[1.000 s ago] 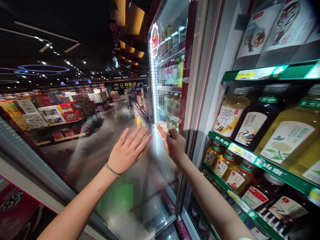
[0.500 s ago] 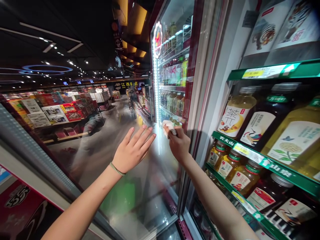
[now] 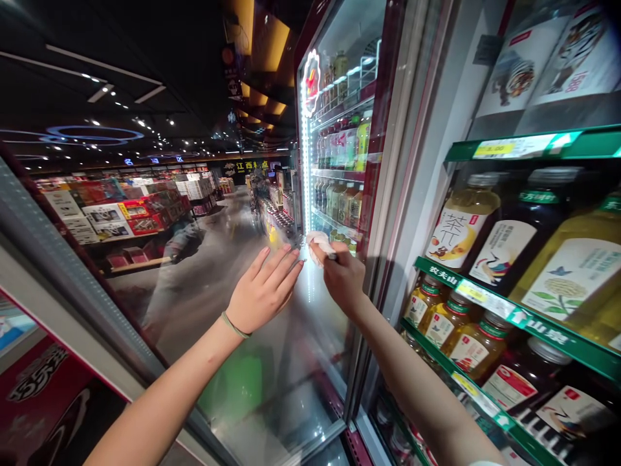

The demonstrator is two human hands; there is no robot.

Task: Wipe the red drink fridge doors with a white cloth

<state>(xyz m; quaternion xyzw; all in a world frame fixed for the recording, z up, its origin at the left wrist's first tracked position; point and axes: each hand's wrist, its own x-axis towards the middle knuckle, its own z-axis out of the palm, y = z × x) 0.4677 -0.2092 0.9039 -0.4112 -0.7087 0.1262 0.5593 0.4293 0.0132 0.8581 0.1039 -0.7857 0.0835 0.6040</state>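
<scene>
The glass door (image 3: 204, 310) of a drinks fridge fills the middle of the view, swung open. My left hand (image 3: 264, 285), with a thin greenish band at the wrist, lies flat with its fingers extended, apparently against the pane. Just to its right, my right hand (image 3: 343, 275) is closed around a crumpled white cloth (image 3: 316, 246) and holds it at the glass. A pale, dark-ended piece shows between the fingers; whether it is part of the cloth I cannot tell. Both hands are close together, fingertips nearly meeting the cloth.
Fridge shelves with green price strips (image 3: 533, 145) stand on the right, holding tea bottles (image 3: 466, 220) and smaller bottles (image 3: 439, 323). The door's metal frame (image 3: 72, 323) slants along the left. Through the glass appear a lit bottle cabinet (image 3: 339, 139) and stacked gift boxes (image 3: 111, 217).
My right hand has moved slightly left with the cloth, closer to my left hand. My left hand stays flat, and the whole view has shifted a little.
</scene>
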